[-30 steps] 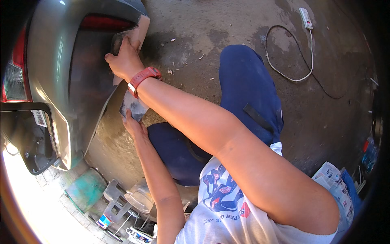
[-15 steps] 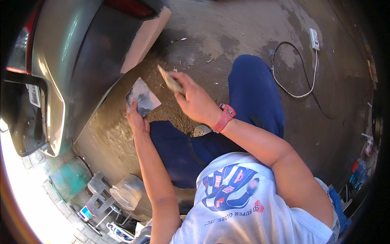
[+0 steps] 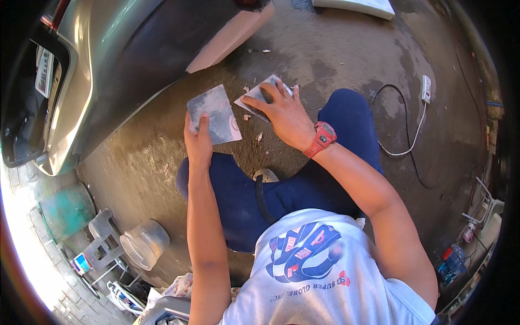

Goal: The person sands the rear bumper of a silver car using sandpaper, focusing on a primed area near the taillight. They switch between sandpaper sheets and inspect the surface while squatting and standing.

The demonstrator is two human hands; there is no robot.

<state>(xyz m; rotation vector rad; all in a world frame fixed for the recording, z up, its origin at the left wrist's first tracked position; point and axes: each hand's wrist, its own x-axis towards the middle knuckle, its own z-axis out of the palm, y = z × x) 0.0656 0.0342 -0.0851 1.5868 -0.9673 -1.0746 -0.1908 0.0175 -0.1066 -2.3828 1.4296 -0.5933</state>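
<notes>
My left hand (image 3: 199,142) grips the lower left edge of a thin squarish plate (image 3: 215,116), pinkish and smeared with grey, with the thumb on its face. To its right, my right hand (image 3: 291,123) holds a second thin pale plate (image 3: 252,93) with grey smears, fingers spread over its upper face. The two plates are apart, a small gap between their edges. Both are held above the wet ground, near a car's dark lower body (image 3: 157,59) that carries a pinkish-tan patch (image 3: 233,40).
Lower left stand a clear bucket (image 3: 143,244), a grey stool (image 3: 103,230) and a green tub (image 3: 67,211). A power strip (image 3: 426,89) with a looped cable lies at right. A white panel (image 3: 360,7) is at the top edge. Small scraps lie on the ground.
My right hand has turned its plate from edge-on to nearly flat and moved to the right. The left plate's smeared face is turned more toward me. The whole view has shifted.
</notes>
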